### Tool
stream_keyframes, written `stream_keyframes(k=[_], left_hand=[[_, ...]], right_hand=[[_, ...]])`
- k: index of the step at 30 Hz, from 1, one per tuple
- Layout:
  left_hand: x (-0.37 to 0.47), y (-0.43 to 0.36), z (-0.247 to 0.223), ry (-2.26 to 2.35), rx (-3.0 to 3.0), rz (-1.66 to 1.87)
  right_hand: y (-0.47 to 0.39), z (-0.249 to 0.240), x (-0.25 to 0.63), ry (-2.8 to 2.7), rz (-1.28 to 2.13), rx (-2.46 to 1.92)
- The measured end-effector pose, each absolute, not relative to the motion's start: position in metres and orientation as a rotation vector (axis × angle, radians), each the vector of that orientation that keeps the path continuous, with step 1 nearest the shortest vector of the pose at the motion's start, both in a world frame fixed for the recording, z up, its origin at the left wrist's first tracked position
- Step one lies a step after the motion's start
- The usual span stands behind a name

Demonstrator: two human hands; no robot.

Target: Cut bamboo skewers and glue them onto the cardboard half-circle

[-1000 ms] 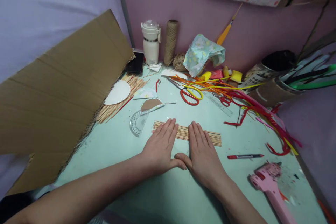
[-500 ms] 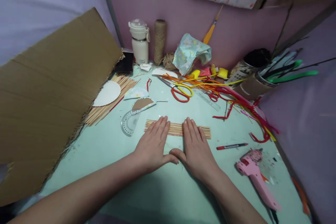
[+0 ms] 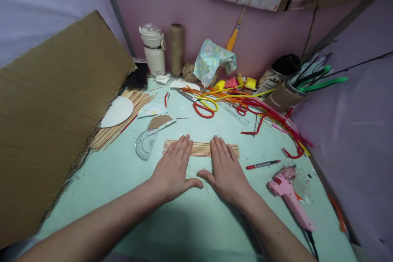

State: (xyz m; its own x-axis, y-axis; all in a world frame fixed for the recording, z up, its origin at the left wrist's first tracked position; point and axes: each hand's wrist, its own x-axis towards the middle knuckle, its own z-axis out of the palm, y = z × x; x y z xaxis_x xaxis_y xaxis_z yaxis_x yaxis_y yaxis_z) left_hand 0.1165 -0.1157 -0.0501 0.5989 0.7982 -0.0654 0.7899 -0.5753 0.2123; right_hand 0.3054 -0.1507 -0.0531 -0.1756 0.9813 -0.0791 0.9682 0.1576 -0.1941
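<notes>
Pale green worktop (image 3: 184, 221), bearing all the items below. Large brown cardboard sheet (image 3: 61, 102), ragged-edged, at its left side. Left hand (image 3: 172, 168), palm down, fingers extended and close together, thumb out, gripping nothing; its fingers lie on the left part of the sticks. Right hand (image 3: 229, 172), likewise flat, fingers on their right part; the two thumb tips are near each other. Flat row of thin tan wooden sticks (image 3: 201, 149), side by side near the middle of the worktop, under both hands' fingers. Pink glue gun (image 3: 290, 196), right of the right hand. Scissors with red and yellow handles (image 3: 204, 106), beyond the sticks. Clear plastic protractor (image 3: 145, 144), left of the sticks. Slim red-and-grey pen (image 3: 263, 164), right of them.
</notes>
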Motion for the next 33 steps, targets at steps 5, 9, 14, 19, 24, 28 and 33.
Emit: stream_keyframes(k=[5,9,14,19,24,28,33], left_hand=[[0.117,-0.116,-0.048,1.315,2.617,-0.003],[0.117,-0.115,-0.051,1.315,2.652,0.034],[0.116,-0.114,-0.055,1.304,2.689,0.059],[0.115,-0.114,-0.057,1.291,2.724,0.096],[0.115,-0.114,-0.058,1.289,2.728,0.110],[0.115,-0.115,-0.058,1.288,2.727,0.113],[0.115,-0.115,-0.058,1.295,2.739,0.101]], right_hand=[[-0.144,-0.049,0.309,-2.281,0.243,-1.943],[-0.137,-0.044,0.312,-2.226,0.191,-1.831],[-0.132,-0.046,0.311,-2.196,0.291,-1.607],[-0.128,-0.058,0.311,-2.126,0.254,-1.442],[-0.127,-0.060,0.310,-2.089,0.244,-1.395],[-0.127,-0.058,0.309,-2.077,0.257,-1.383],[-0.127,-0.057,0.309,-2.070,0.286,-1.382]])
